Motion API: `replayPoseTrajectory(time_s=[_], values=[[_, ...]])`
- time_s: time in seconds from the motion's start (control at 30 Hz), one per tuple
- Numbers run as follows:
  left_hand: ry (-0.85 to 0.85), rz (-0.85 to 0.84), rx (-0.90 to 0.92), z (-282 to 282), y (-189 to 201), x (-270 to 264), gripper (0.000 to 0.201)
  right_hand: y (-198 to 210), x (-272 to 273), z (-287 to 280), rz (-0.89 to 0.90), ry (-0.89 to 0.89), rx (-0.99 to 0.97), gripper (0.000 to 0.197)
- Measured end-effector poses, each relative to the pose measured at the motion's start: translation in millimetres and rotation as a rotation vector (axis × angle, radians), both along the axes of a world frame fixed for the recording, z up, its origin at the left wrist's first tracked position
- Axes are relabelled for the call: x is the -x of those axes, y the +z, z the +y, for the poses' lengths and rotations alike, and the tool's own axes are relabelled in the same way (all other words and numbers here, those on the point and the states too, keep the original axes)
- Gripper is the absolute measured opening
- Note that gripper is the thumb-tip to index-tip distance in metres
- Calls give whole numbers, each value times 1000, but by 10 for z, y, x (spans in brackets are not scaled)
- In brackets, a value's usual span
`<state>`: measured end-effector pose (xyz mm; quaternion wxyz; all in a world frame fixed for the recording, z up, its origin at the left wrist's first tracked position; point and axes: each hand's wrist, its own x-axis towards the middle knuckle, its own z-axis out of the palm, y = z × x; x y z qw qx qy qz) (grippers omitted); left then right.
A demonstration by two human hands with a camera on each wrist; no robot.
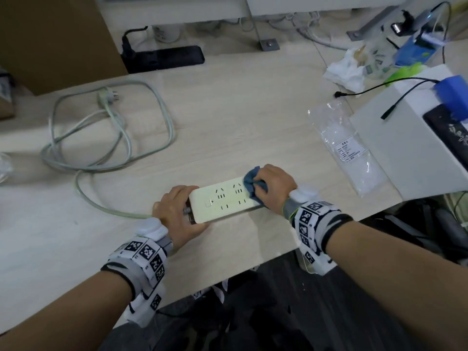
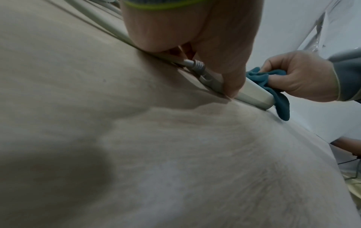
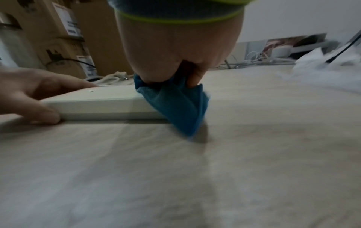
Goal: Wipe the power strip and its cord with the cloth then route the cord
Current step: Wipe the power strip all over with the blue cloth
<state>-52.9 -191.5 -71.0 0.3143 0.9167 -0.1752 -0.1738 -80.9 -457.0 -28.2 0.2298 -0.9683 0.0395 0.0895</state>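
A cream power strip (image 1: 224, 200) lies flat on the pale wooden table (image 1: 240, 122) near its front edge. My left hand (image 1: 177, 211) grips the strip's left end, where the cord enters, thumb on the near side and fingers on the far side. My right hand (image 1: 273, 188) holds a bunched blue cloth (image 1: 253, 184) against the strip's right end. The cloth (image 3: 175, 104) drapes over that end corner down to the table. The grey cord (image 1: 106, 138) runs left from the strip (image 2: 255, 94) and lies in loose loops, its plug (image 1: 109, 95) at the far left.
A black power strip (image 1: 164, 58) lies at the table's back. A cardboard box (image 1: 55, 39) stands back left. A clear plastic bag (image 1: 349, 145) and a white box (image 1: 405, 143) sit to the right, crumpled wrappers (image 1: 354, 69) behind them.
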Motion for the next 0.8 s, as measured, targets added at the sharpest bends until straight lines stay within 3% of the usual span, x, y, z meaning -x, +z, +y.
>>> replayPoseTrajectory(time_s=[0.1, 0.23, 0.37, 0.5, 0.7, 0.8], values=[[-16, 41, -10, 3, 42, -12, 70, 62, -35, 28, 26, -24, -17, 8], [54, 178, 64, -9, 196, -81, 74, 195, 62, 133, -101, -100, -121, 7], [-29, 361, 77, 105, 389, -275, 42, 332, 173, 304, -203, 21, -176, 7], [93, 556, 82, 140, 429, -357, 26, 312, 155, 492, -199, 142, -142, 11], [64, 461, 220, 190, 454, -306, 18, 324, -32, 753, -224, 175, -200, 16], [-31, 392, 83, 179, 446, -268, 38, 351, -107, 931, -205, 210, -239, 16]])
